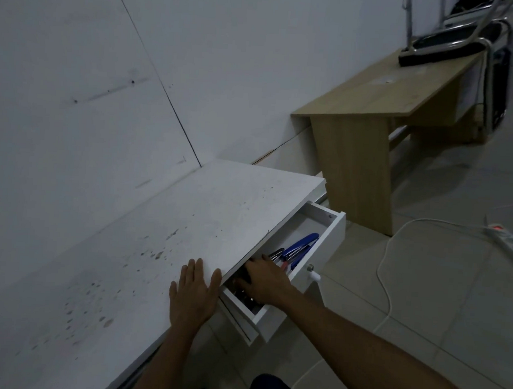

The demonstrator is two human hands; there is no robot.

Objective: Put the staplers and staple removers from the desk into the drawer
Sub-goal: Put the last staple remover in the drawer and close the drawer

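Right hand [264, 279] is reaching down into the open drawer [332, 228], fingers buried among dark stuff, so I can't tell if it's gripping anything. Left hand [195, 292] is lying flat and spread on the table [164, 234], holding nothing. Worried I'm going to pinch my fingers under the tabletop edge or jam things. Blue stapler [301, 247] is lying in the drawer, long, glossy, next to some metal bits.

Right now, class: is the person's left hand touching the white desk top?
Touching. The head view shows the left hand lying flat, palm down, on the desk top near its front edge, with no gap.
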